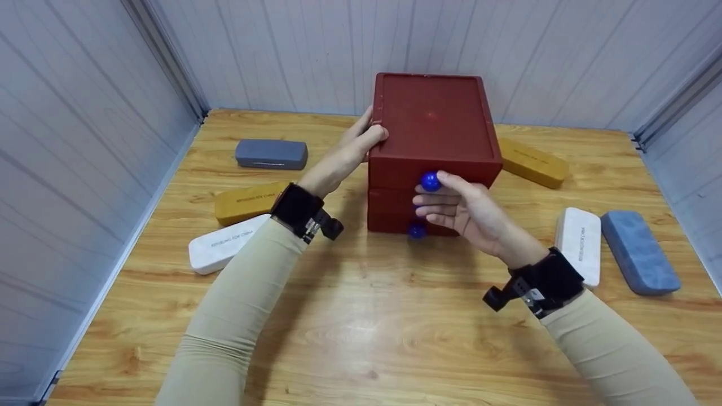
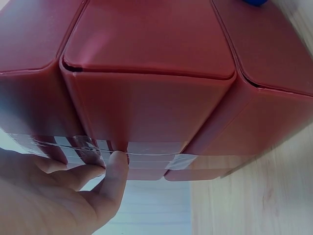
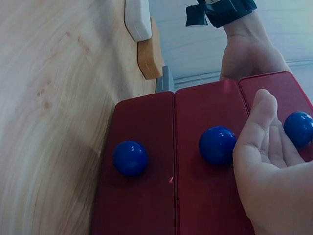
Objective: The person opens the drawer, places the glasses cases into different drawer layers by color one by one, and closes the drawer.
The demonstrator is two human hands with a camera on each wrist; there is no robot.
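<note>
Fingers of my right hand (image 1: 462, 211) reach the top round blue knob (image 1: 430, 181) of the dark red three-drawer plastic chest (image 1: 434, 135) standing upper centre of the head view on the wooden table (image 1: 361, 327); thumb and forefinger touch it, not yet clearly pinching. My left hand (image 1: 361, 141) lies with relaxed fingers against the chest's left top edge. Stiff, light and likely to slide, I judge, so bracing there helps, and the small slick knob is the only place to pull.
</note>
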